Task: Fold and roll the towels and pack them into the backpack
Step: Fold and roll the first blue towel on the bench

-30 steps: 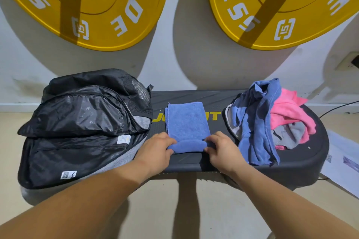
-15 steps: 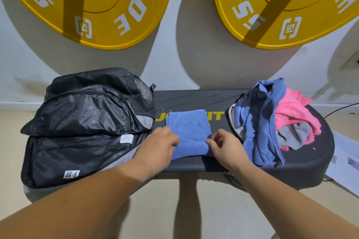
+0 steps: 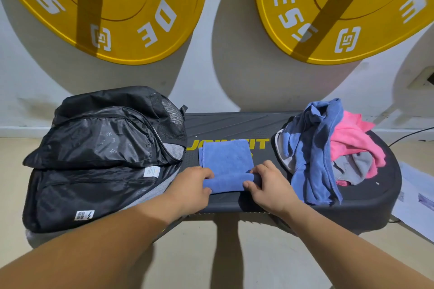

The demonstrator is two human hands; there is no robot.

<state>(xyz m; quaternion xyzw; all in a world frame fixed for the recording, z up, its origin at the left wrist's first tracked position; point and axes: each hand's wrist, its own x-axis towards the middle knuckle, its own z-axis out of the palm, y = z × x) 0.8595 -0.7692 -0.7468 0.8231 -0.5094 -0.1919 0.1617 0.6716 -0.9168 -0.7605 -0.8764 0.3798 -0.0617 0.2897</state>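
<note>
A folded blue towel (image 3: pixel 226 159) lies in the middle of the black step platform (image 3: pixel 234 122). Its near end is rolled into a thick tube. My left hand (image 3: pixel 191 189) grips the roll's left end, and my right hand (image 3: pixel 267 185) grips its right end, fingers curled over the top. A black backpack (image 3: pixel 101 155) lies unzipped and flapped open at the left, partly on the platform. A pile of loose towels, blue (image 3: pixel 310 148), pink (image 3: pixel 352 141) and grey (image 3: pixel 354 166), sits at the platform's right end.
Two yellow weight plates (image 3: pixel 131 12) (image 3: pixel 333 7) hang on the white wall behind. Papers (image 3: pixel 415 204) lie on the floor at the right, beside a black cable (image 3: pixel 408 135). Beige floor lies in front of the platform.
Both hands have rolled the towel's near end away from me. The roll is thicker and the flat part shorter than a second ago.
</note>
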